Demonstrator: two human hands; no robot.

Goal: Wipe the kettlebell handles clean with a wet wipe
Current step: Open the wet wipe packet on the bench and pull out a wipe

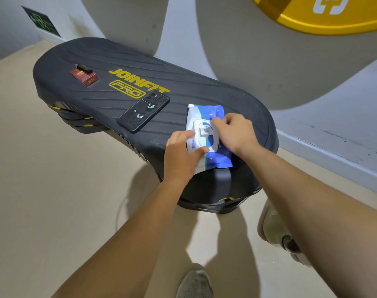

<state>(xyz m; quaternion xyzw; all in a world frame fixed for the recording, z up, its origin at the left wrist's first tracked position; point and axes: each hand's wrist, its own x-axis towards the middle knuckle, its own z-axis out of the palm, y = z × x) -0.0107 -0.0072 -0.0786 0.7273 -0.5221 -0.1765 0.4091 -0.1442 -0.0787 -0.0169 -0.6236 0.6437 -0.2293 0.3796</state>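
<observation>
Black ribbed counter (97,57), top face lettered "JOINFIT" above a boxed "PRO", both in yellow.

Wet wipe pack (217,157) flat on near right end of counter. Film printed blue, white and green; white flip lid (204,132) on top face. Print on lid label and along left edge of pack too fine to read.

Left grip (181,155) clenched on left edge of wet wipe pack, thumb and fingers curled onto top face. Right grip (232,132) grasping wet wipe pack at far right rim of flip lid, fingertips pinched together there. Lid raised or closed: cannot tell.

Phone (143,114) face down just left of pack, apart from it; black case with pale blue leaf-shaped marks.

Red packet (86,79) near far left end, gold script unreadable, black lighter (84,68) across its far edge.

Yellow disc (325,24) at upper right, white emblem cut off by frame edge.
</observation>
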